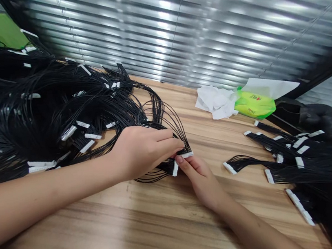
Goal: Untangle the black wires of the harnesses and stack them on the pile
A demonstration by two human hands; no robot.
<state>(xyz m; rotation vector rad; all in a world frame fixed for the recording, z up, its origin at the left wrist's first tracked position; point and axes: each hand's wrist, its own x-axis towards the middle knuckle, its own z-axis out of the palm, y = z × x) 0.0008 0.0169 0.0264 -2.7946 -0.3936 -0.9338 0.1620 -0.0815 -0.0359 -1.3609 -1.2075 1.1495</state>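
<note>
Both my hands meet over the middle of the wooden table, at one black wire harness with white connectors. My left hand (141,150) comes in from the left, fingers bent and pinched on the black wires (183,136) just behind a white connector (187,155). From below right, my right hand (203,179) grips that connector between thumb and fingers. A second white connector (175,168) on the harness hangs beside my right thumb. The harness wires loop up and back to the left, and my left fingers hide part of them.
A large heap of black wire harnesses (56,94) covers the table's left side. More harnesses (301,163) lie at the right. Crumpled white paper (215,102) and a green tissue pack (254,103) sit at the back, before metal blinds (171,29).
</note>
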